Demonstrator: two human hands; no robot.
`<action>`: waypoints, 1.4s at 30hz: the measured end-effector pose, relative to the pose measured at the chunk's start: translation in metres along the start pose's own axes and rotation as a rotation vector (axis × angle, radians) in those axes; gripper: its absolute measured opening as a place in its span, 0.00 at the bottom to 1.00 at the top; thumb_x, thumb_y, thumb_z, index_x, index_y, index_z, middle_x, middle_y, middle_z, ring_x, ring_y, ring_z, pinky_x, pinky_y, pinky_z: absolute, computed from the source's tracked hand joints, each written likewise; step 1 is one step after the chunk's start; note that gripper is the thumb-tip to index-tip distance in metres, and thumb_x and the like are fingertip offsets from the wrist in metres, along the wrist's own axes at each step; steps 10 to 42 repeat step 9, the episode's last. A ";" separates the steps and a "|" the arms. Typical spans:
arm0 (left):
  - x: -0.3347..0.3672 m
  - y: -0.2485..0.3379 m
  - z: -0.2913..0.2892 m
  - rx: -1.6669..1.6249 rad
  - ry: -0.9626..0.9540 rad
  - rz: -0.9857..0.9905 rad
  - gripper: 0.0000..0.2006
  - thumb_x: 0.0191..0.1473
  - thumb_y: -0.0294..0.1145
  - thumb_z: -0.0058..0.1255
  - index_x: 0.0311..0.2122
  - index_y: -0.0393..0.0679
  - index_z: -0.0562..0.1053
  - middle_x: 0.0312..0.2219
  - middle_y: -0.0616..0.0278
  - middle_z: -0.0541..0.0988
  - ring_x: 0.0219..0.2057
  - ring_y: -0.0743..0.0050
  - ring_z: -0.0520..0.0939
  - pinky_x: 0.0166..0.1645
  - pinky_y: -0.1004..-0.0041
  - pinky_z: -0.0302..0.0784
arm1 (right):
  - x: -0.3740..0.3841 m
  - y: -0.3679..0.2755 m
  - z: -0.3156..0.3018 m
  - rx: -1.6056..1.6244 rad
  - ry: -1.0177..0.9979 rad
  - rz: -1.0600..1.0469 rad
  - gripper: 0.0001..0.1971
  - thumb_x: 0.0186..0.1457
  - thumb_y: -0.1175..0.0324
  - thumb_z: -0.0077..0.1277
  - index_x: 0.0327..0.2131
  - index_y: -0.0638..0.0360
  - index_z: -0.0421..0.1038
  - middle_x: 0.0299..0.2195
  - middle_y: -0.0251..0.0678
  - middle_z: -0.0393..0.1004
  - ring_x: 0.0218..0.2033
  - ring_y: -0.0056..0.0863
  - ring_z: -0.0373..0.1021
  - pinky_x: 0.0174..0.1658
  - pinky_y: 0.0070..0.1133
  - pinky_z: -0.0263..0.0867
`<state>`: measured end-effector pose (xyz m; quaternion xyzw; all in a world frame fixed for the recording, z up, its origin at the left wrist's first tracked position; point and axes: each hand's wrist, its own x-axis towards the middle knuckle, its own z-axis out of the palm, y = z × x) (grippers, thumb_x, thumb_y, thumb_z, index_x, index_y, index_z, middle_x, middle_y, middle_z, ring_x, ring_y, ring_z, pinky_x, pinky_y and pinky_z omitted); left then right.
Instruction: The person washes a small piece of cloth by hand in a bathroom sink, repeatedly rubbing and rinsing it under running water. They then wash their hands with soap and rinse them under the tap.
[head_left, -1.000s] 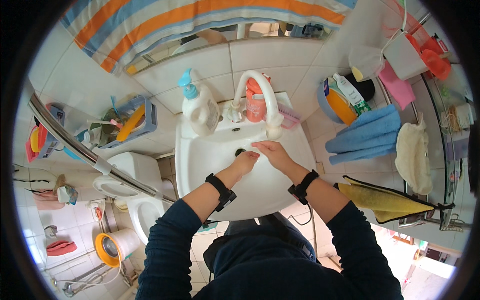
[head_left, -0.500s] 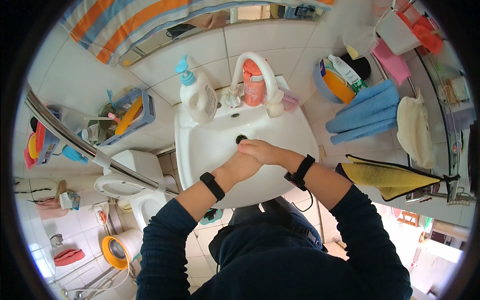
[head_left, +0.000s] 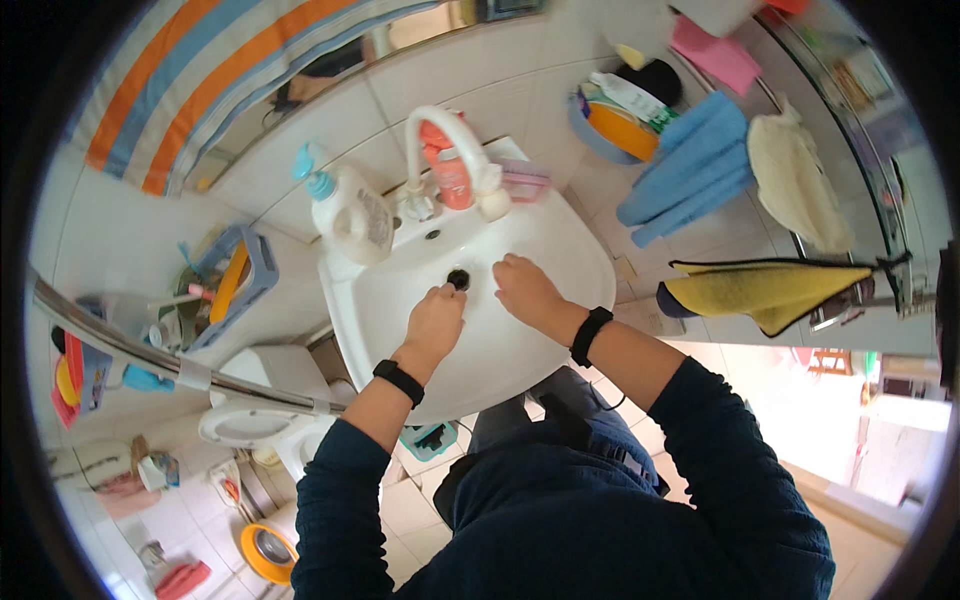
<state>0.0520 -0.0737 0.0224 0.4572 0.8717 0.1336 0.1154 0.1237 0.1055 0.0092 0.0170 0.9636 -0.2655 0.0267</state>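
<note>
Both my hands are over a white washbasin point(head_left: 365, 320), apart from each other. My left hand point(head_left: 436, 322) is closed with curled fingers, just beside the dark drain point(head_left: 458, 279). To the right of the drain is my right hand point(head_left: 528, 292), also loosely closed, its knuckles toward the tap. No object shows in either hand, though the palms face away. A white gooseneck tap point(head_left: 490, 192) arches over the basin's back edge. Behind it stands a coral-red bottle point(head_left: 453, 182). A white pump bottle point(head_left: 354, 218) with a light blue top stands at the back left corner.
A pink translucent item point(head_left: 525, 180) lies on the right back rim. Blue point(head_left: 690, 165), cream point(head_left: 795, 180) and yellow point(head_left: 770, 295) cloths hang at the right. A metal rail point(head_left: 130, 350) crosses the left side, near a wall basket point(head_left: 262, 265) and a toilet point(head_left: 265, 380).
My hands were clasped together over the basin; now they have come apart, left hand to the left and right hand to the right. The whole view has tilted and shifted.
</note>
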 end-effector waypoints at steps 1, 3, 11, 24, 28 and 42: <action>0.004 0.000 -0.004 -0.001 -0.148 -0.041 0.10 0.37 0.27 0.56 0.29 0.42 0.70 0.33 0.56 0.70 0.39 0.55 0.71 0.41 0.62 0.72 | 0.002 0.003 -0.003 0.003 -0.037 -0.026 0.07 0.42 0.77 0.48 0.28 0.58 0.63 0.34 0.41 0.63 0.35 0.42 0.64 0.39 0.32 0.63; 0.016 0.004 -0.014 0.011 -0.507 -0.166 0.19 0.37 0.23 0.53 0.40 0.44 0.71 0.46 0.51 0.68 0.50 0.49 0.67 0.45 0.58 0.72 | -0.003 0.004 -0.007 -0.074 -0.202 -0.081 0.19 0.42 0.74 0.49 0.42 0.55 0.64 0.48 0.44 0.60 0.48 0.49 0.58 0.49 0.36 0.59; 0.004 0.040 -0.029 0.178 -0.482 -0.101 0.51 0.35 0.28 0.56 0.62 0.68 0.41 0.63 0.55 0.29 0.61 0.32 0.33 0.51 0.28 0.50 | -0.054 0.040 -0.022 -0.002 -0.388 0.059 0.42 0.42 0.64 0.56 0.61 0.45 0.46 0.64 0.41 0.33 0.64 0.48 0.29 0.58 0.52 0.39; 0.004 0.040 -0.029 0.178 -0.482 -0.101 0.51 0.35 0.28 0.56 0.62 0.68 0.41 0.63 0.55 0.29 0.61 0.32 0.33 0.51 0.28 0.50 | -0.054 0.040 -0.022 -0.002 -0.388 0.059 0.42 0.42 0.64 0.56 0.61 0.45 0.46 0.64 0.41 0.33 0.64 0.48 0.29 0.58 0.52 0.39; 0.004 0.040 -0.029 0.178 -0.482 -0.101 0.51 0.35 0.28 0.56 0.62 0.68 0.41 0.63 0.55 0.29 0.61 0.32 0.33 0.51 0.28 0.50 | -0.054 0.040 -0.022 -0.002 -0.388 0.059 0.42 0.42 0.64 0.56 0.61 0.45 0.46 0.64 0.41 0.33 0.64 0.48 0.29 0.58 0.52 0.39; 0.004 0.040 -0.029 0.178 -0.482 -0.101 0.51 0.35 0.28 0.56 0.62 0.68 0.41 0.63 0.55 0.29 0.61 0.32 0.33 0.51 0.28 0.50 | -0.054 0.040 -0.022 -0.002 -0.388 0.059 0.42 0.42 0.64 0.56 0.61 0.45 0.46 0.64 0.41 0.33 0.64 0.48 0.29 0.58 0.52 0.39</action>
